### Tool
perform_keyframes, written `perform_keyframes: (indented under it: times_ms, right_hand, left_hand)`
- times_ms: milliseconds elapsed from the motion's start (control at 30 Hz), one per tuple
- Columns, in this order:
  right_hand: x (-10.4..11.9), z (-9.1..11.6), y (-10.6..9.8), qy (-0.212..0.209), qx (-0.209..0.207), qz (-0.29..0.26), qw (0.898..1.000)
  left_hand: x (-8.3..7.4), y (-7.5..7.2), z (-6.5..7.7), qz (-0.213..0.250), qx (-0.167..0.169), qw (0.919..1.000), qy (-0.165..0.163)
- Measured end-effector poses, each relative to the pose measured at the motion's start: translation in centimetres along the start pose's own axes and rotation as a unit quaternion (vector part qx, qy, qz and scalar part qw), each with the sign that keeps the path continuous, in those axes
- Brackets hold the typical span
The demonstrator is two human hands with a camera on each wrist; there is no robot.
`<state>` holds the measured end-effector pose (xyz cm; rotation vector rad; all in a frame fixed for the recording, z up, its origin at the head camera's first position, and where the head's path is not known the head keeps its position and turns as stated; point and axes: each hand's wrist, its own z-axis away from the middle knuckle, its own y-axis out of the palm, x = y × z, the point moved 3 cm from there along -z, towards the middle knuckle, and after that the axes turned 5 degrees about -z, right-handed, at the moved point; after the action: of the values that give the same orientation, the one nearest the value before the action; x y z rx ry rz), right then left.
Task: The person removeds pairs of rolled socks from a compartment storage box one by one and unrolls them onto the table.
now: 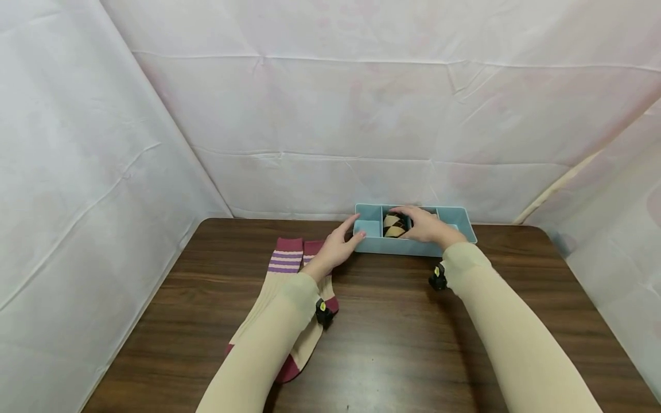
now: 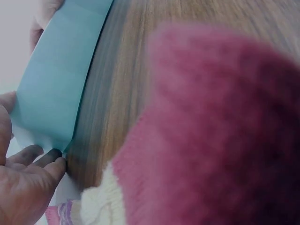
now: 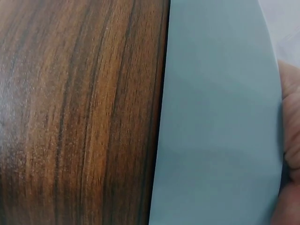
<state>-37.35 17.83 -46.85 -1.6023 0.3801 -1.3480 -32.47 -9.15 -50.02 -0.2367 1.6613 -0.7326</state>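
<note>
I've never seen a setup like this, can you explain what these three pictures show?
There is no robot: a person works bare-handed, wearing a small black camera on each wrist. The wide picture comes from a head camera looking down; the close-ups come from the left and right wrists. On the dark brown wood-grain table lie cream knitted socks with maroon ends and purple stripes, and a long, light-blue, divided tray. The left hand touches the tray's left end. The right hand reaches over the tray, at a black-and-beige diamond-patterned bundle inside; whether it grips anything is hidden.

Screened-off booth, pale sheeting [image 1: 330,109] (creased), wood-grain table [image 1: 403,344]
</note>
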Motion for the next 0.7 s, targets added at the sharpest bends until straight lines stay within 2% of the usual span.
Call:
perform_keyframes:
  times_ms: [367,700]
  right_hand:
    - [-0.37,0.26,-0.03,0.004,-0.02,-0.016,1.0]
    - [-0.42,0.88,0.24,-0.008,-0.05,-0.047,0.998]
  left_hand:
    - [0.2,0.12,-0.32,0.01,0.007,0.9999,0.006]
    - [0.18,0.08,0.13,0.013,0.011,0.9999,0.001]
